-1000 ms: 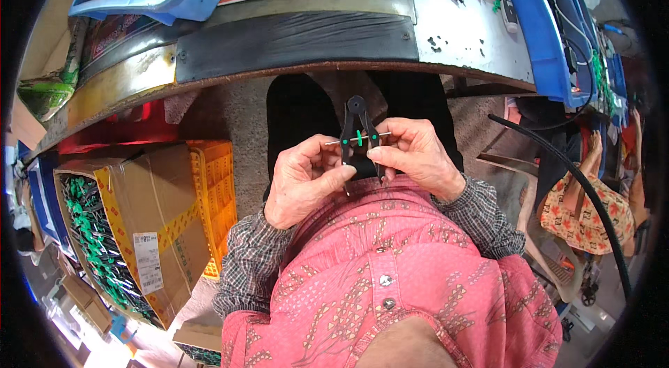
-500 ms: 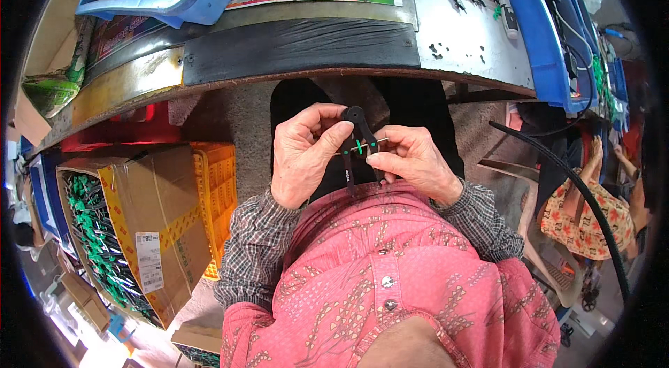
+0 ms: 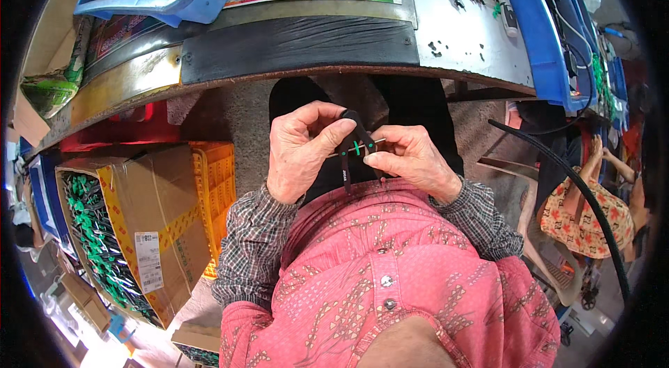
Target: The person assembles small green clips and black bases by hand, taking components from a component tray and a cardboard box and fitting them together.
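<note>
Over by the cardboard box of green bits on the left, the left hand pinches one end of a small black clip with a green band, right hand gripping its other end, held just below the workbench front edge.

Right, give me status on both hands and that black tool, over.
Left hand pinching the black tool. Right hand gripping its other side, at the green clip. Both held in front of the chest, below the bench edge. Nothing in the way.
</note>
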